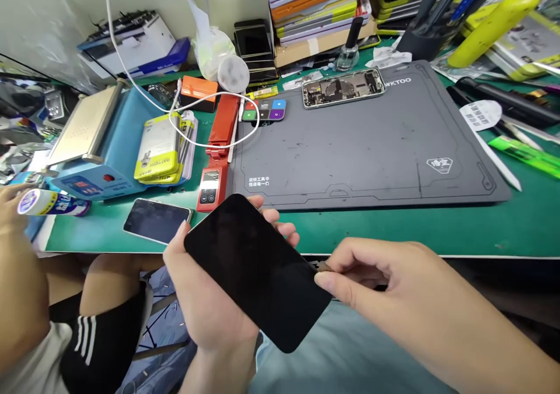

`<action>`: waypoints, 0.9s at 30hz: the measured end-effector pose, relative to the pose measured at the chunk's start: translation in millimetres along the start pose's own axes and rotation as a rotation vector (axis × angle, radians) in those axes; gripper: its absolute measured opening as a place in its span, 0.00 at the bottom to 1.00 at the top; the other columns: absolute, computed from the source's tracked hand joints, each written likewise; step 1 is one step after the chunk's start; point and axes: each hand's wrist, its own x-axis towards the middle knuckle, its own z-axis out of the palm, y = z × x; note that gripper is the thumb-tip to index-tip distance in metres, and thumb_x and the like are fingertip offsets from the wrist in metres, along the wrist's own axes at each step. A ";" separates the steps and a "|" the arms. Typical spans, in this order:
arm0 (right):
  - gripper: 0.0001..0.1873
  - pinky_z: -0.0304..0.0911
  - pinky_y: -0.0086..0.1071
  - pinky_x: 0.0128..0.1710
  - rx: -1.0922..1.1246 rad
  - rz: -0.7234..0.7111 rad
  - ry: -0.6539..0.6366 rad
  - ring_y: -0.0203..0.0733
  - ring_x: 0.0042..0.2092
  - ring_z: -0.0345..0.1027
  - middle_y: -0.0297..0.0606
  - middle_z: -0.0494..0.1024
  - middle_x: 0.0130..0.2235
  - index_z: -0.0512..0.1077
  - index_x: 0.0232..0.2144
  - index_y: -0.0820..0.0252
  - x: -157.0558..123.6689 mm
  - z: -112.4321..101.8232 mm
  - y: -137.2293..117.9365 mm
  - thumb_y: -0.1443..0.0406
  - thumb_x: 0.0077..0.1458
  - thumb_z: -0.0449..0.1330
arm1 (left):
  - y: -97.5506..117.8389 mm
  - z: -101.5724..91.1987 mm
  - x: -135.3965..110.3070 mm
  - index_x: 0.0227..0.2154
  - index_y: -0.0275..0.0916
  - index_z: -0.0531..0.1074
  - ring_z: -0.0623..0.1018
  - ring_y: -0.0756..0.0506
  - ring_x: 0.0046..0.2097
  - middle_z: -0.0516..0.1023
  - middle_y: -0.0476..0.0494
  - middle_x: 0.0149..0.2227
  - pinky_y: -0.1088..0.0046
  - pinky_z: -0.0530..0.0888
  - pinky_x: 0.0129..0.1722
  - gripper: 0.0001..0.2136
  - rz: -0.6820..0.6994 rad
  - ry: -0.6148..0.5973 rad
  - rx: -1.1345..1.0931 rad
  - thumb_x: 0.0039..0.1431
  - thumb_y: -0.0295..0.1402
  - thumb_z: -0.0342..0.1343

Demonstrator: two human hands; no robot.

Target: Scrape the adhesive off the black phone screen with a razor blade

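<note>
A black phone screen (pixel 258 271) lies tilted in my left hand (pixel 210 301), its dark glossy face toward me. The fingers wrap round its far edge and the thumb rests at its upper left corner. At the screen's right edge my right hand (pixel 371 271) is closed, thumb and forefinger pinching a small dark piece (pixel 322 267) that looks like a flex cable; its exact kind is hard to make out. Beyond them, on a grey work mat (pixel 350 149), sits an opened phone body (pixel 344 87) with its inner parts showing.
Left of the mat are a red folding tool (pixel 219 143), another phone (pixel 157 220) and a blue machine (pixel 105 143) with yellow battery packs (pixel 160 146). A white cable (pixel 210 95) loops over them. A co-worker's arm (pixel 21 283) is at far left. Tools (pixel 503 132) lie right.
</note>
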 end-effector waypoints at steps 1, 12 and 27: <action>0.13 0.57 0.27 0.22 0.045 0.033 -0.047 0.36 0.26 0.66 0.27 0.75 0.25 0.77 0.26 0.52 0.6 -1.8 -0.3 0.56 0.62 0.63 | 1.7 -0.7 1.9 0.41 0.32 0.82 0.83 0.38 0.34 0.81 0.35 0.33 0.57 0.83 0.36 0.31 -0.024 -0.002 0.013 0.60 0.56 0.47; 0.16 0.64 0.31 0.29 -0.184 -0.157 0.243 0.42 0.30 0.71 0.32 0.73 0.25 0.77 0.31 0.56 -6.5 17.0 7.9 0.51 0.62 0.65 | -3.3 -7.1 2.5 0.41 0.33 0.82 0.82 0.40 0.32 0.80 0.38 0.34 0.57 0.83 0.35 0.28 0.002 0.095 0.133 0.62 0.53 0.47; 0.11 0.57 0.29 0.26 0.072 0.000 -0.009 0.36 0.29 0.67 0.27 0.76 0.28 0.77 0.30 0.53 0.4 8.7 4.6 0.59 0.65 0.61 | -4.7 -2.5 -5.6 0.40 0.35 0.82 0.82 0.39 0.33 0.81 0.38 0.35 0.59 0.83 0.35 0.31 0.099 0.079 0.135 0.62 0.56 0.44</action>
